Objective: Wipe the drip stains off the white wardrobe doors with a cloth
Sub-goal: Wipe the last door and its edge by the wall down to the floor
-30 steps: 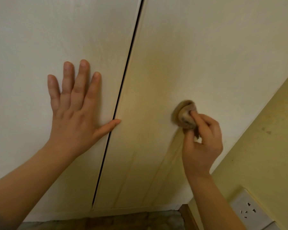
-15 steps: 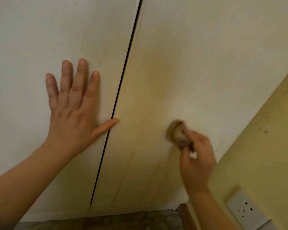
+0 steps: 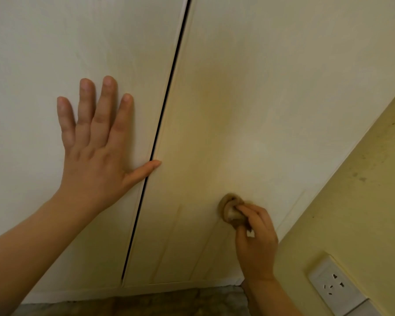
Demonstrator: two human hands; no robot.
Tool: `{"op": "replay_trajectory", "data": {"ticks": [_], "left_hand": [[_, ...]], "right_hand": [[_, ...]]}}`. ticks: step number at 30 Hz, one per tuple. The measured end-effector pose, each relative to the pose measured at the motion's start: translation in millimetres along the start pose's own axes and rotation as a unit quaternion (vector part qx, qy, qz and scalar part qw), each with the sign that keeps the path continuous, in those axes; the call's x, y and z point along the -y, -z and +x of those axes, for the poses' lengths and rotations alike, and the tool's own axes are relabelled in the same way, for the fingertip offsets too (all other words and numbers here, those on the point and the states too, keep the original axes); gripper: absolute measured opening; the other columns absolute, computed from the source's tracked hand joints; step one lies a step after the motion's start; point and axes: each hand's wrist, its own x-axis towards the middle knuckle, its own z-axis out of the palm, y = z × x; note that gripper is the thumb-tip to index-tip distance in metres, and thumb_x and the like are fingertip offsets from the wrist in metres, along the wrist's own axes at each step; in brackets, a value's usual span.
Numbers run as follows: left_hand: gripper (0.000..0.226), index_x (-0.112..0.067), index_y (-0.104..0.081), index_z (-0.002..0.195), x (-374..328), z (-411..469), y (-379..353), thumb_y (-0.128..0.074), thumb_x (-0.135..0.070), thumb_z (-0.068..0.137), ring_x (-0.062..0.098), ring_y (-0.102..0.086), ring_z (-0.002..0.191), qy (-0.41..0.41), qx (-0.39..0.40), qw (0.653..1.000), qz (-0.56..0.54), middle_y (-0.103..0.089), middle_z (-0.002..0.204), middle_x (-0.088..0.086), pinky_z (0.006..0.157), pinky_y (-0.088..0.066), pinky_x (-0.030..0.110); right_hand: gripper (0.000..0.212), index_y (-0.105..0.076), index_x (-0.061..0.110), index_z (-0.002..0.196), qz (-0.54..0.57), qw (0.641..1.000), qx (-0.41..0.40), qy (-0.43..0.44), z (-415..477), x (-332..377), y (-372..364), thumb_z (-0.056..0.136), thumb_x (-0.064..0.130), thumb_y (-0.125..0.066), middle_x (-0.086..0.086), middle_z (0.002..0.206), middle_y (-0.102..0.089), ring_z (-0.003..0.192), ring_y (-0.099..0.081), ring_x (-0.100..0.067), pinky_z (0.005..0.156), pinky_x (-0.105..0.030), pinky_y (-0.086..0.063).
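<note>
The right hand [image 3: 257, 238] pinches the balled cloth [image 3: 230, 210], judged soft and light and best gripped at its bunched rear, against the lower right wardrobe door [image 3: 249, 110], while the left hand [image 3: 96, 151], fingers spread flat, braces the left door [image 3: 43, 53].

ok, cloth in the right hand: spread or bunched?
Bunched. The cloth is a small wad pinched by the right hand and pressed against the wardrobe door; no flat part shows.
</note>
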Motion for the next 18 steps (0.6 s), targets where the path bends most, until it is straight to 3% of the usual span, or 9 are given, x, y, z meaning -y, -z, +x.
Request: {"op": "replay_trajectory", "data": {"ticks": [3,5,7,9,14,16,18], "left_hand": [[0.102,-0.005,-0.016,0.157,0.4,-0.6,-0.2,-0.051,-0.072,0.089,0.024,0.014,0.150,0.001,-0.005,1.000,0.000,-0.013,0.160,0.027,0.118,0.011,0.053],[0.102,-0.006,-0.015,0.157,0.3,-0.6,0.2,-0.050,-0.072,0.088,0.023,0.015,0.150,0.003,-0.005,1.000,-0.004,-0.013,0.160,0.026,0.118,0.011,0.053],[0.101,-0.006,-0.015,0.158,0.0,-0.2,0.8,-0.049,-0.072,0.089,0.023,0.015,0.150,0.002,-0.004,1.000,-0.008,-0.012,0.161,0.025,0.118,0.011,0.053],[0.101,-0.007,-0.015,0.158,-0.5,0.1,1.1,-0.048,-0.073,0.089,0.024,0.015,0.150,0.003,-0.003,1.000,-0.011,-0.011,0.161,0.025,0.118,0.010,0.054],[0.102,-0.007,-0.014,0.158,-0.6,0.1,0.7,-0.047,-0.074,0.089,0.023,0.016,0.150,0.005,-0.004,1.000,-0.008,-0.012,0.161,0.025,0.118,0.011,0.053],[0.102,-0.007,-0.014,0.158,-1.1,0.1,1.3,-0.047,-0.074,0.089,0.022,0.017,0.150,0.006,-0.001,1.000,-0.010,-0.012,0.161,0.025,0.118,0.012,0.052],[0.101,-0.007,-0.014,0.158,-1.7,0.2,1.8,-0.047,-0.074,0.089,0.022,0.016,0.150,0.006,0.000,1.000,-0.011,-0.012,0.161,0.025,0.118,0.012,0.052]], "right_hand": [[0.031,-0.070,0.000,0.109,-0.013,0.995,-0.102,0.008,36.1,1.8,20.8,0.082,0.002,-0.054,-0.012,0.104,-0.064,0.092,-0.062,-0.025,0.075,-0.038,-0.056],[0.032,-0.068,0.000,0.109,-0.031,0.982,-0.186,-0.023,65.2,-1.5,32.2,0.081,-0.006,-0.054,-0.016,0.103,-0.063,0.089,-0.059,-0.022,0.073,-0.025,-0.051],[0.034,-0.068,0.002,0.110,-0.035,0.972,-0.221,-0.067,85.2,-7.2,35.4,0.081,-0.008,-0.053,-0.015,0.103,-0.063,0.086,-0.057,-0.020,0.070,-0.011,-0.042],[0.033,-0.068,0.003,0.106,-0.043,0.972,-0.216,-0.079,83.8,-12.7,29.8,0.079,-0.010,-0.054,-0.014,0.103,-0.063,0.086,-0.058,-0.022,0.071,-0.011,-0.042],[0.030,-0.069,0.003,0.099,-0.064,0.993,-0.073,-0.061,7.7,-25.6,10.4,0.076,-0.016,-0.063,-0.009,0.103,-0.064,0.092,-0.062,-0.026,0.074,-0.042,-0.056],[0.038,-0.071,0.007,0.099,-0.061,0.996,-0.019,-0.059,-6.1,-29.8,14.8,0.072,-0.021,-0.068,-0.005,0.102,-0.064,0.091,-0.064,-0.025,0.072,-0.038,-0.056],[0.037,-0.071,0.005,0.100,-0.051,0.997,-0.037,-0.055,5.5,-30.9,26.6,0.073,-0.020,-0.066,-0.007,0.100,-0.066,0.088,-0.062,-0.021,0.073,-0.029,-0.053]]}}
